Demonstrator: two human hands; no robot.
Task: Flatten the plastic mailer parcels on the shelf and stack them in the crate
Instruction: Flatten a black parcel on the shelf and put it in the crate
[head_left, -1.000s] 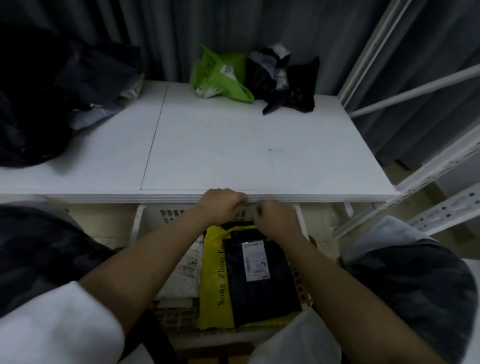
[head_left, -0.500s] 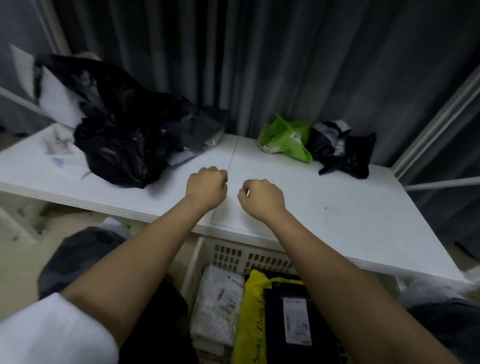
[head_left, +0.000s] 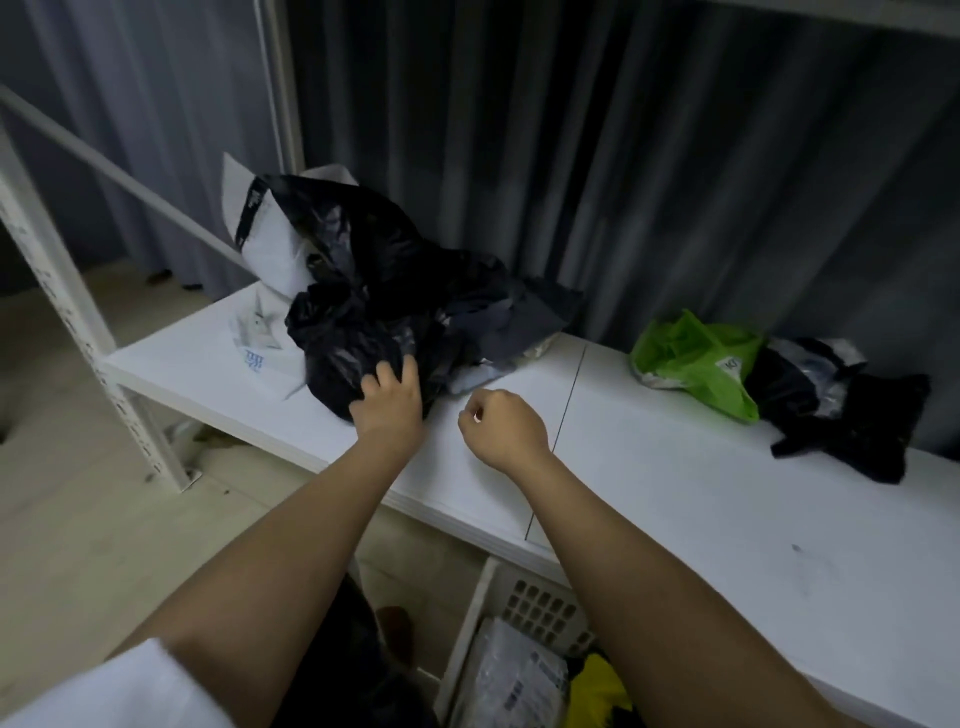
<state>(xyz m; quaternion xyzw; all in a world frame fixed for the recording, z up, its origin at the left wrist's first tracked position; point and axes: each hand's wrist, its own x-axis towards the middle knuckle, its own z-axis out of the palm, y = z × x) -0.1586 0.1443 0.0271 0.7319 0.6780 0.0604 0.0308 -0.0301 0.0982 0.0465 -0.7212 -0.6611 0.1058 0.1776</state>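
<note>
Mailer parcels lie heaped on the white shelf (head_left: 675, 493): a crumpled black pile (head_left: 384, 291) toward its left end, with a white mailer (head_left: 270, 244) propped behind it, and a green mailer (head_left: 696, 358) beside another black parcel (head_left: 841, 415) further right. The left hand (head_left: 387, 400) rests on the front of the black pile, fingers spread against the plastic; whether they pinch it is hard to say. The right hand (head_left: 501, 428) hovers just over the shelf, fingers curled, holding nothing. Below the shelf edge, the white crate (head_left: 519, 603) holds a grey-white parcel (head_left: 511, 680) and a yellow one (head_left: 597, 691).
</note>
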